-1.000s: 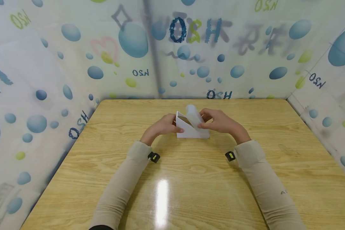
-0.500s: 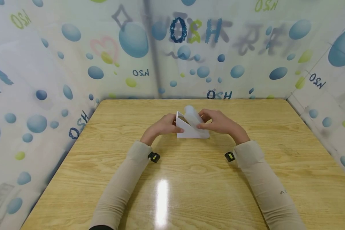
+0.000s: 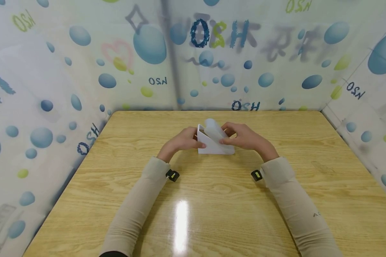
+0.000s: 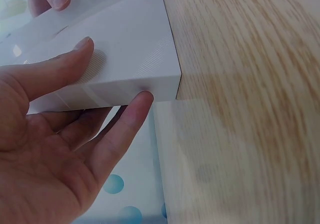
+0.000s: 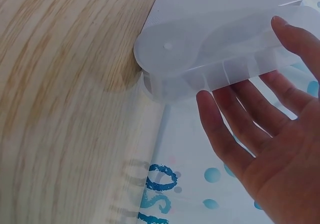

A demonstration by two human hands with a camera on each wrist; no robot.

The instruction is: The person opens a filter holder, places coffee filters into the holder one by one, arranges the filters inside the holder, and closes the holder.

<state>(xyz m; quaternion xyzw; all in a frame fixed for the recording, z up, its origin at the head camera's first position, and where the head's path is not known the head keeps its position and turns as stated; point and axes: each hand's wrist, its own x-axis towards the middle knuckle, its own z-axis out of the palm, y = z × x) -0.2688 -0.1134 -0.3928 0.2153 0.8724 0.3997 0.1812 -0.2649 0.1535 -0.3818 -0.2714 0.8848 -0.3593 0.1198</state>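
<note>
A white box (image 3: 209, 147) with a slanted top edge stands on the table near its far side. Its translucent lid (image 3: 213, 128) is partly raised, and a narrow gap shows at the box's left end. My left hand (image 3: 184, 139) grips that end, thumb (image 4: 80, 61) on the near face and fingers round the end wall. The right hand (image 3: 247, 137) holds the lid, its thumb on the near side and fingers beyond. In the right wrist view, the lid's rounded pivot end (image 5: 167, 46) sits by the tabletop. The inside of the box is mostly hidden.
The wooden table (image 3: 212, 200) extends on all sides of the box. Behind it hangs a white sheet (image 3: 260, 43) printed with blue and green drops, with more sheeting at both sides. Black wrist devices hang near each cuff.
The right hand has swung the lid slightly left and down, so the gap into the box is narrower. The left hand and the box have stayed put.
</note>
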